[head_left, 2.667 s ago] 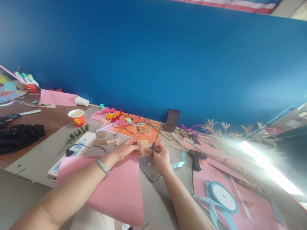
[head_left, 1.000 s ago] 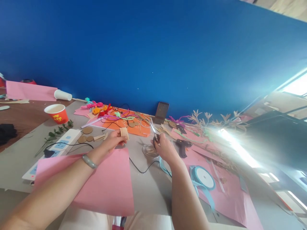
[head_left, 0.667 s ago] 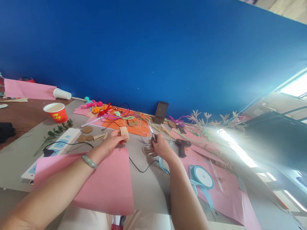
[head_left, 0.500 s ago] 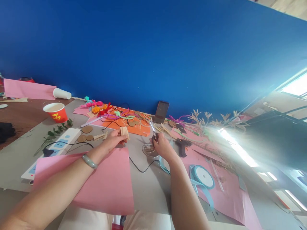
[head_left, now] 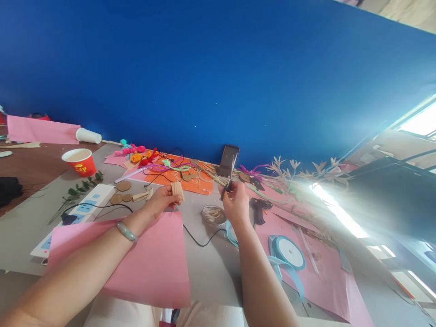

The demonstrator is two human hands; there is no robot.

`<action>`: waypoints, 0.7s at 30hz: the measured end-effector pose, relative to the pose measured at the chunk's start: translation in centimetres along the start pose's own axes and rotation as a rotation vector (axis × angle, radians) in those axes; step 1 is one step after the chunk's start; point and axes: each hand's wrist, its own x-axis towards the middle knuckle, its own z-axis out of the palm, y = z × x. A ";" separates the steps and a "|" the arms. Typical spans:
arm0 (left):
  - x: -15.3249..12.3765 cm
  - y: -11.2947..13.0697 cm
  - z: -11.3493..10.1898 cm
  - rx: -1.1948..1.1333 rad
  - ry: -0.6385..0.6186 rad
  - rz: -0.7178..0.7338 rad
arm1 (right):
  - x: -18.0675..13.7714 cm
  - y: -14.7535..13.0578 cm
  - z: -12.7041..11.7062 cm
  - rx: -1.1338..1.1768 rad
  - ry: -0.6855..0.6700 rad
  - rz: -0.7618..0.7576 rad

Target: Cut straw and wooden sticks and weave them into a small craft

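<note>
Nearest: pink paper sheet [head_left: 136, 263] lies flat on the grey tabletop [head_left: 211, 268], both forearms cross over it. Jade-green bangle [head_left: 126, 230] on the left wrist.

Left hand [head_left: 162, 200], just past the sheet's far edge, is pinched on a small bundle of tan sticks [head_left: 177, 190]; thumb & fingers closed round its lower end, bundle standing up, long axis roughly vertical w/ a slight lean to the right. Right hand [head_left: 235, 205] is level w/ it, to the right, curled round the handles of the scissors [head_left: 226, 183]; blades point up & a bit right, towards the far wall. Can't tell if the blades are apart or together, too small.

Key relation: bundle lies to the left of the scissors, the two clearly apart, w/ a clear round dish [head_left: 214, 214] of thin strands on the table between & slightly nearer. Neither hand touches the dish. Right hand is nearer to it. Stick axis & blade axis run near parallel, both upright.

Right of the right forearm: light blue ribbon spool [head_left: 289, 251] on another pink sheet, black glue gun [head_left: 257, 209] just past the hand.

Left side: white power strip [head_left: 81, 211], brown card discs [head_left: 123, 190], green sprig [head_left: 81, 188], red paper cup [head_left: 79, 161].

Far: orange sheet [head_left: 190, 184] w/ coloured bits & cords, phone [head_left: 228, 160] propped against the blue wall [head_left: 218, 77], dried twigs [head_left: 306, 172] to its right.
</note>
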 end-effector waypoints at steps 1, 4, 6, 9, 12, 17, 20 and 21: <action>0.0 0.0 0.0 0.005 -0.006 0.008 | -0.2 -0.3 0.2 0.081 0.020 0.010; -0.2 0.1 0.2 0.005 -0.022 0.032 | -1.0 -1.3 1.2 0.350 -0.055 0.072; -0.5 0.2 0.5 0.002 -0.051 0.048 | -1.9 -1.8 2.1 0.490 -0.163 0.114; -1.2 0.6 1.2 -0.008 -0.132 0.048 | -3.0 -2.3 3.6 0.584 -0.312 0.154; -1.7 0.9 1.8 -0.018 -0.200 0.052 | -3.7 -2.4 4.5 0.610 -0.362 0.163; -1.6 0.5 1.8 0.021 -0.209 0.061 | -4.1 -2.4 4.7 0.592 -0.285 0.137; -1.4 0.4 1.7 0.083 -0.203 0.065 | -4.0 -2.5 4.4 0.544 -0.241 0.111; -1.5 0.4 1.8 0.107 -0.197 0.071 | -3.9 -2.6 4.3 0.535 -0.238 0.105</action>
